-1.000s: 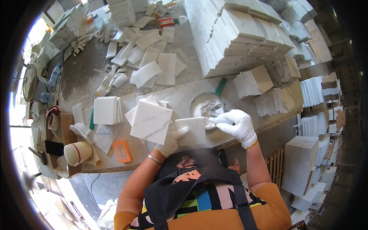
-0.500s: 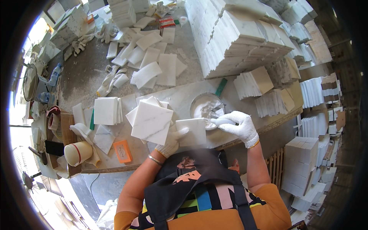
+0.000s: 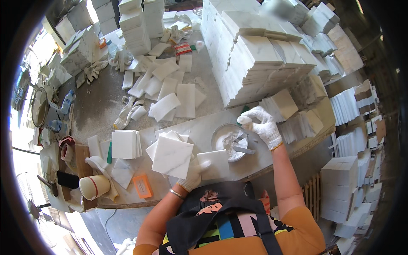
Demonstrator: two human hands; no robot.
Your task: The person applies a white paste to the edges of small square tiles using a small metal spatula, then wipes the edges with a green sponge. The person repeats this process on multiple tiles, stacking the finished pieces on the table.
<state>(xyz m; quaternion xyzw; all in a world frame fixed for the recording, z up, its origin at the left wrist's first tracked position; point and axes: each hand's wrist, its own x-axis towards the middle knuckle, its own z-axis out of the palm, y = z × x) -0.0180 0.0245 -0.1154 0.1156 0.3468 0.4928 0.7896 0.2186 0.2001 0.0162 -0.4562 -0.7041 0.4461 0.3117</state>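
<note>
In the left hand [image 3: 193, 174] rests a seemingly smooth white tile [image 3: 218, 165].

Two gloved hands [image 3: 191, 180] [image 3: 266, 128] and one metal bowl [image 3: 215, 137] near the centre; one orange box [image 3: 142, 186] and one red-striped white tub [image 3: 91, 188], lower left.

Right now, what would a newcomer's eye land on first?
A newcomer would probably notice the huge stack of white tiles at the upper right first. At lower centre, the gloved left hand holds a square tile beside a round bowl. A bright orange box stands out on the bench, lower left.
</note>
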